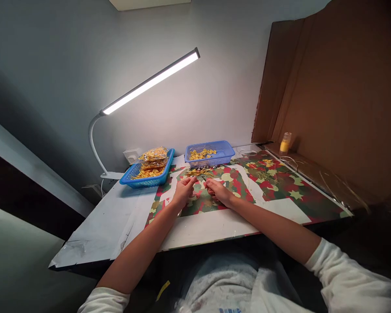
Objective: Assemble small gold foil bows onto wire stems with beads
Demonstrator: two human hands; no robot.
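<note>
Lamp (151, 81) at table's (107, 217) back-left corner. Blue basket (170, 164) on back edge, leftish, yellow pieces (148, 172) inside. Left hand (184, 191) pinched, grip contents too small to tell. Gold strips (200, 173) just beyond fingertips, toward back edge. Purple basket (226, 153) behind them. Right hand (218, 191) pinched, contents unclear too.

two hands (185, 190) (217, 192), two baskets (140, 183) (226, 152), one lamp (151, 82), one bottle (285, 142)

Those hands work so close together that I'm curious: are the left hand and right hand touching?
Apart: the head view shows the patterned sheet between left hand and right hand, right up to their fingertips.
</note>
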